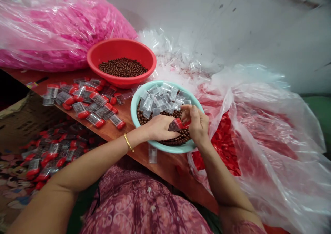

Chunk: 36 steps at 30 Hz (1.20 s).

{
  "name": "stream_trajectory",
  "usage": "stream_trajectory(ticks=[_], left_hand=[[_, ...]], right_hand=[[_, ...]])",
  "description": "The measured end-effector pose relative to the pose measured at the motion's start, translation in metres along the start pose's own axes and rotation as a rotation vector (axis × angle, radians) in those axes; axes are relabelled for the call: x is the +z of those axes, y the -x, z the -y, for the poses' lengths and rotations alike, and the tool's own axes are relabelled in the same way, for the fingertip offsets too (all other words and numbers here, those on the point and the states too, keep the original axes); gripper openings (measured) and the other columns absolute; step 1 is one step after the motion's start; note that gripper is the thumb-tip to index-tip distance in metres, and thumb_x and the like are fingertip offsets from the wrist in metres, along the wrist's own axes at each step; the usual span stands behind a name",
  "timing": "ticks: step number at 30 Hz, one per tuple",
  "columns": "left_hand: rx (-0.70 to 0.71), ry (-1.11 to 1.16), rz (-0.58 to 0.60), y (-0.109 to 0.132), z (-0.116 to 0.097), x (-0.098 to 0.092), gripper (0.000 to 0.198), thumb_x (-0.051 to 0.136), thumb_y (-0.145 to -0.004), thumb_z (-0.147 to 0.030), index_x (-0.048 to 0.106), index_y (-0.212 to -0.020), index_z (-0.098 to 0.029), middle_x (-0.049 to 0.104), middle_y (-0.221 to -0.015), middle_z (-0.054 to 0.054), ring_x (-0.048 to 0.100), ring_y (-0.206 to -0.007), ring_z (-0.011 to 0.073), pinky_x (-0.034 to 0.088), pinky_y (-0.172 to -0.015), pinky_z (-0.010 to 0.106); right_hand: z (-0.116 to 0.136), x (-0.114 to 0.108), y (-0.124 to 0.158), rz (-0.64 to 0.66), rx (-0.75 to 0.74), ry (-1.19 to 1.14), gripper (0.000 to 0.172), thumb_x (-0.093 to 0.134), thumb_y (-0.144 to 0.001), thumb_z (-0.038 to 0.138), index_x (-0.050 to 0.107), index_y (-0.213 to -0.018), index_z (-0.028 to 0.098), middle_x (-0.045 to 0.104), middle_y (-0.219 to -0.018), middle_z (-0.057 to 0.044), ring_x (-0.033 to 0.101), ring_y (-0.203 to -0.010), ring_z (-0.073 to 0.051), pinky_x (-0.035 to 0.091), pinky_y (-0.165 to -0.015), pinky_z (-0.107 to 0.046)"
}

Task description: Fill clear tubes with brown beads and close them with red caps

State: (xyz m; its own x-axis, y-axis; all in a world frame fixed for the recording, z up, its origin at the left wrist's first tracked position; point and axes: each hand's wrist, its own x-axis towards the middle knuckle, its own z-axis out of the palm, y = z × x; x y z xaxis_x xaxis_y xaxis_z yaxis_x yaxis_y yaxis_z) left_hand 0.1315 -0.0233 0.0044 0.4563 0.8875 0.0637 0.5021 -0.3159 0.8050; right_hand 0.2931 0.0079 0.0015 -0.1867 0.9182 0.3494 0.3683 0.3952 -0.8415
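My left hand (161, 127), with a gold bangle at its wrist, is closed around a small clear plastic container (173, 125) with dark beads inside and a red end facing right. At that end, the bent fingers of my right hand (198, 123) close on a red cap (186, 123), partly hidden by them. Both hands are over a light blue basin (134, 110). Brown beads (170, 141) lie in it, with a heap of empty clear containers (159, 99) on top toward the back.
A red basin (93, 56) of brown beads stands behind. Filled red-capped containers (98, 99) lie left on the table (129, 130), more in a cardboard box (15, 117) below. A bag of pink parts (64, 30) and a bag of red caps (224, 144) flank them. One clear container (152, 155) lies at the table edge.
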Motion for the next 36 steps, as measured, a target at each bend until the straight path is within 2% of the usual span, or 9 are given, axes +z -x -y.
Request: stream_trajectory(ticks=[4, 8, 14, 19, 24, 28, 31, 33, 36], left_hand=[[-0.019, -0.085, 0.051, 0.002, -0.003, -0.001, 0.014, 0.055, -0.071, -0.027, 0.055, -0.064, -0.015, 0.051, -0.057, -0.003, 0.043, -0.052, 0.0098, 0.031, -0.050, 0.022], [-0.040, -0.191, 0.066, 0.002, -0.003, -0.002, 0.014, 0.057, -0.068, -0.027, 0.061, -0.070, -0.014, 0.057, -0.059, 0.000, 0.049, -0.053, 0.0126, 0.033, -0.051, 0.023], [-0.090, -0.381, 0.064, 0.002, -0.001, 0.001, 0.016, 0.055, -0.068, -0.027, 0.064, -0.071, -0.014, 0.064, -0.066, 0.007, 0.058, -0.061, 0.0196, 0.039, -0.056, 0.027], [0.029, -0.270, 0.015, 0.004, 0.000, 0.002, 0.012, 0.058, -0.068, -0.026, 0.060, -0.070, -0.015, 0.059, -0.060, 0.001, 0.052, -0.055, 0.0141, 0.037, -0.054, 0.024], [0.113, -0.060, -0.114, 0.007, -0.001, 0.004, 0.015, 0.060, -0.073, -0.029, 0.058, -0.071, -0.014, 0.059, -0.064, -0.001, 0.050, -0.056, 0.0100, 0.039, -0.055, 0.022], [-0.012, 0.109, -0.380, 0.040, -0.003, -0.012, 0.030, 0.060, -0.077, -0.041, 0.060, -0.091, -0.014, 0.067, -0.078, 0.002, 0.059, -0.068, 0.0129, 0.048, -0.065, 0.024], [-0.224, 0.007, -0.619, 0.094, 0.007, -0.032, 0.033, 0.061, -0.076, -0.046, 0.060, -0.091, -0.017, 0.070, -0.082, 0.002, 0.063, -0.072, 0.0158, 0.051, -0.067, 0.026], [-0.457, -0.189, -0.726, 0.139, 0.022, -0.041, 0.029, 0.061, -0.075, -0.047, 0.060, -0.089, -0.022, 0.071, -0.081, -0.003, 0.064, -0.072, 0.0170, 0.051, -0.066, 0.028], [-0.813, -0.548, -0.597, 0.204, 0.045, -0.048, 0.019, 0.054, -0.079, -0.050, 0.058, -0.080, -0.032, 0.061, -0.053, -0.012, 0.058, -0.055, 0.0164, 0.045, -0.053, 0.026]], right_hand=[[0.008, 0.025, -0.010, 0.251, 0.227, -0.305, 0.074, 0.005, -0.089, 0.065, 0.052, -0.129, 0.023, 0.064, -0.113, -0.008, 0.065, -0.093, -0.020, 0.053, -0.083, -0.039], [0.016, 0.028, -0.013, 0.518, 0.202, -0.257, 0.079, 0.001, -0.086, 0.070, 0.028, -0.147, 0.028, 0.041, -0.147, -0.004, 0.037, -0.137, -0.022, 0.026, -0.114, -0.047], [0.017, 0.024, -0.014, 0.526, 0.055, -0.029, 0.090, 0.027, -0.077, 0.081, 0.036, -0.144, 0.022, 0.023, -0.156, -0.004, 0.011, -0.146, -0.025, -0.003, -0.119, -0.046], [0.024, 0.025, -0.009, 0.565, 0.362, -0.523, 0.085, 0.013, -0.079, 0.080, 0.038, -0.142, 0.028, 0.046, -0.144, -0.003, 0.028, -0.141, -0.021, 0.013, -0.118, -0.046], [0.019, 0.021, -0.011, 0.342, 0.393, -0.829, 0.084, 0.012, -0.077, 0.080, 0.057, -0.120, 0.024, 0.063, -0.124, -0.007, 0.054, -0.121, -0.025, 0.039, -0.103, -0.047], [-0.006, 0.001, -0.015, 0.320, 0.273, -0.438, 0.060, 0.041, -0.078, 0.068, 0.065, -0.103, 0.019, 0.071, -0.101, -0.009, 0.065, -0.093, -0.024, 0.049, -0.086, -0.041], [-0.019, -0.015, -0.013, 0.530, -0.023, 0.058, 0.029, 0.057, -0.078, 0.038, 0.068, -0.097, 0.019, 0.071, -0.097, -0.007, 0.063, -0.090, -0.021, 0.046, -0.087, -0.038], [-0.020, -0.019, -0.012, 0.737, -0.255, 0.361, 0.026, 0.055, -0.078, 0.022, 0.070, -0.099, 0.019, 0.069, -0.104, -0.008, 0.061, -0.097, -0.021, 0.043, -0.091, -0.038], [-0.015, -0.013, -0.013, 0.935, -0.467, 0.694, 0.032, 0.056, -0.078, 0.017, 0.068, -0.107, 0.016, 0.065, -0.111, -0.013, 0.057, -0.102, -0.024, 0.041, -0.090, -0.037]])
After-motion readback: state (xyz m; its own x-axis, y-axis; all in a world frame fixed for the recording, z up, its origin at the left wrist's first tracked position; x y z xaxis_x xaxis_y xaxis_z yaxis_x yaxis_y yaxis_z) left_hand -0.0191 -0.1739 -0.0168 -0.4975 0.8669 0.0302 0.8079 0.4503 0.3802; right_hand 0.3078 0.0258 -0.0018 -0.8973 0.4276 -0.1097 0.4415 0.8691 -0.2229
